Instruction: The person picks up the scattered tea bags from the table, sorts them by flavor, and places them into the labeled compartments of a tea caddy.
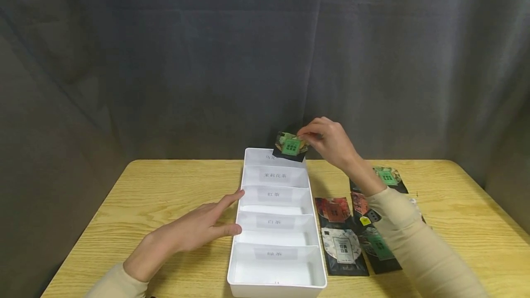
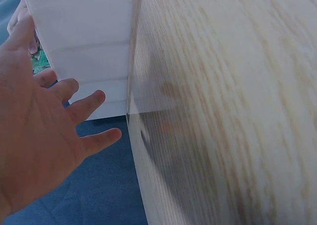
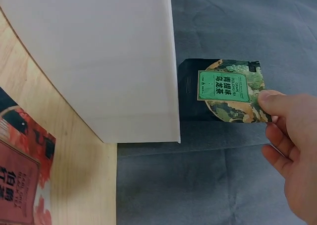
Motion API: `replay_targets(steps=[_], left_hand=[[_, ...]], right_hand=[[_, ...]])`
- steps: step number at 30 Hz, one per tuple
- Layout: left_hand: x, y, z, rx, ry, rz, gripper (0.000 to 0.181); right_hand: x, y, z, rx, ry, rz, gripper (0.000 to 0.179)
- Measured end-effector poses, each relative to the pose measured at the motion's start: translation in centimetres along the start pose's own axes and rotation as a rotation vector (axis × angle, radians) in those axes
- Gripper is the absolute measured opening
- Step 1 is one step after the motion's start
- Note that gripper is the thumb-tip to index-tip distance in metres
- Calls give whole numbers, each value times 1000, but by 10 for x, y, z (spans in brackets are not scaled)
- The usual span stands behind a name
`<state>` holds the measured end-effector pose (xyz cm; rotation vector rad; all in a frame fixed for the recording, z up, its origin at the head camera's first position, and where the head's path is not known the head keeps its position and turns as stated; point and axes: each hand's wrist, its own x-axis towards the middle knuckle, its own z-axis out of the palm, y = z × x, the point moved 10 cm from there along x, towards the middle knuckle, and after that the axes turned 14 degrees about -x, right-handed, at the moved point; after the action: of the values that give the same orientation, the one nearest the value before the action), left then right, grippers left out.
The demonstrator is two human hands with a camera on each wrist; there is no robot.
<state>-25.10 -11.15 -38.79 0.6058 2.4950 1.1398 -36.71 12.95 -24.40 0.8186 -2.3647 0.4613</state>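
Sachet (image 1: 291,146): green-labelled, at the far end of the tray (image 1: 277,290), over the far compartment (image 1: 256,157); whether its lower edge dips below the rim, I cannot tell.
Handling: probably very light and thin, bendable but stiff enough to stay flat from one edge; the printed film may be a little slippery, and little about it looks fragile.
Where to hold: an edge or corner suits it, leaving the opposite edge free.
Right hand (image 1: 329,141): grip closed in a pinch, thumb on the printed face at one edge; forearm reaching forward and inward over the loose packets (image 1: 342,252), wrist above the tray's far right corner.
Left hand (image 1: 194,229): fingers spread, holding nothing; thumb and index finger at the tray's left side, forearm low over the bench (image 1: 186,178).
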Motion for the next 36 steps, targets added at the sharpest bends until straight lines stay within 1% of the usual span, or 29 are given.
replay_targets(steps=[7,12,18,23,27,31,36], left_hand=[[-1,0,1,-10,-6,4,79],[0,1,2,-12,-9,7,79],[0,2,2,-19,-9,6,80],[-1,1,2,-21,-7,5,79],[-2,2,2,-23,-9,4,80],[-3,2,1,-23,-8,6,80],[-4,4,0,-20,-5,8,79]], right_hand=[[-5,-2,14,9,-57,14,10],[-10,0,21,12,-81,24,10],[-17,2,34,40,-128,36,9],[-22,-1,44,11,-172,18,9],[-27,-6,49,-11,-199,-10,9],[-30,-9,51,-14,-213,-38,7],[-33,-11,55,-10,-227,-46,7]])
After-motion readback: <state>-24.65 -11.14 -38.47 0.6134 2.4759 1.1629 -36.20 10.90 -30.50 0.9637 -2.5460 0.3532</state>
